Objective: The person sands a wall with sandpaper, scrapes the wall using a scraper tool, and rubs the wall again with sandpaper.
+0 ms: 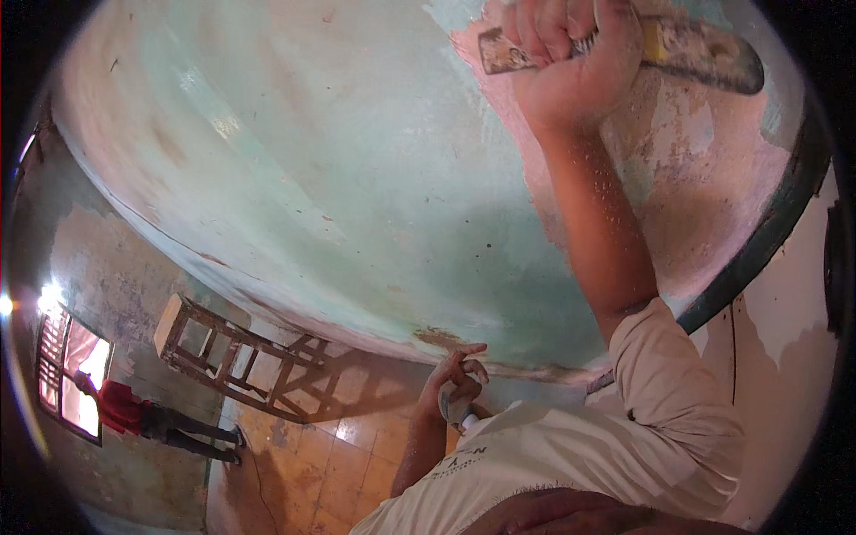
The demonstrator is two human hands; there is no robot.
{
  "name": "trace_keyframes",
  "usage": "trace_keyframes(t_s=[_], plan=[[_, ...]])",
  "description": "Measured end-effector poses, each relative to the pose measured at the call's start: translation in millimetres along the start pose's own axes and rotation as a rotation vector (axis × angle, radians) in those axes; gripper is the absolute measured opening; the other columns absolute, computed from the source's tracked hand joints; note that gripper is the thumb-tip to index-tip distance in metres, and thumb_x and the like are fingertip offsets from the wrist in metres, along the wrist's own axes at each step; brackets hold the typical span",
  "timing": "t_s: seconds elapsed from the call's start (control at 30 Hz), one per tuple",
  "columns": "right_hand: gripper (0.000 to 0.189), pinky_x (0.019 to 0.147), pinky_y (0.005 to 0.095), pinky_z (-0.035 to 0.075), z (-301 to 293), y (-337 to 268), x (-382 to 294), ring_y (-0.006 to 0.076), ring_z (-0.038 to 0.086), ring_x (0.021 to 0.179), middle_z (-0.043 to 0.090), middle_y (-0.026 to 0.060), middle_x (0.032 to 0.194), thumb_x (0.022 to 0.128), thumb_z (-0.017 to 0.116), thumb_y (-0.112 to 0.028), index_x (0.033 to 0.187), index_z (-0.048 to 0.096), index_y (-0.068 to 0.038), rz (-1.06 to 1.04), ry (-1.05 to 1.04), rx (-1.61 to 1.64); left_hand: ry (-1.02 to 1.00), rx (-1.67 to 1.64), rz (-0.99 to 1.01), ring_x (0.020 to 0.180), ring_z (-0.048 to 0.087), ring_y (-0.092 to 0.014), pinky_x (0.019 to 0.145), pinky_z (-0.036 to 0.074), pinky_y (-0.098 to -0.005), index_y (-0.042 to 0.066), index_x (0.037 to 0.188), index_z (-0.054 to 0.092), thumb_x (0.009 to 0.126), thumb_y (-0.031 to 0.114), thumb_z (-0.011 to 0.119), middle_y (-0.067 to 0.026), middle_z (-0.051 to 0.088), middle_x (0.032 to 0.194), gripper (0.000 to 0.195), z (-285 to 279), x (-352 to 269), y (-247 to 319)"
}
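My right hand is raised at the upper right, its fingers closed around a long, stained hand tool with a yellow band, which looks like a scraper. The tool lies crosswise against or close in front of a wall with green paint. Around that arm the paint gives way to a patch of pinkish, bare plaster. Lower down, near the wall's bottom edge, my left hand has one finger extended and others bent. A small grey and white object shows at its palm or wrist; whether it is held cannot be told.
A wooden trestle-like stand rests on the orange tiled floor at the lower left. Beyond it, a person in a red top stands by a bright window. A thin cord runs over the floor. A dark edge borders the wall at right.
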State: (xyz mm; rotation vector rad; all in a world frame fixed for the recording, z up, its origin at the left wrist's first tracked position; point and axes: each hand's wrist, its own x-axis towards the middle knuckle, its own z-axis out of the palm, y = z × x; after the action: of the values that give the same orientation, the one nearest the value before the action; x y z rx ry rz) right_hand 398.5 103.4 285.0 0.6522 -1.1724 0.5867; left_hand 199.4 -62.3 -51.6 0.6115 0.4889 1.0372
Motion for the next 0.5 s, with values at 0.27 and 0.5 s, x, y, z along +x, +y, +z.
trace_keyframes(t_s=[0.27, 0.5], plan=[[0.041, 0.039, 0.0253, 0.022, 4, 1, -1, 0.0085, 0.023, 0.037, 0.031, -0.0021, 0.046, 0.093, 0.049, -0.034, 0.061, 0.034, -0.014, -0.026, 0.024, -0.004, -0.012, -0.093, -0.018, 0.035, 0.033, -0.005, 0.044, 0.035, -0.0209, -0.001, 0.13, 0.038, 0.098, 0.033, 0.032, -0.0153, 0.061, 0.087, 0.047, -4, -12, -6], [0.043, 0.038, 0.026, 0.022, 35, -4, 2, 0.0093, 0.024, 0.038, 0.031, -0.0019, 0.047, 0.095, 0.046, -0.035, 0.059, 0.034, -0.015, 0.165, 0.222, 0.077, -0.019, -0.081, -0.012, 0.037, 0.034, -0.006, 0.046, 0.036, -0.0216, 0.0, 0.131, 0.037, 0.098, 0.034, 0.034, -0.0157, 0.059, 0.085, 0.048, -15, 1, -9]])
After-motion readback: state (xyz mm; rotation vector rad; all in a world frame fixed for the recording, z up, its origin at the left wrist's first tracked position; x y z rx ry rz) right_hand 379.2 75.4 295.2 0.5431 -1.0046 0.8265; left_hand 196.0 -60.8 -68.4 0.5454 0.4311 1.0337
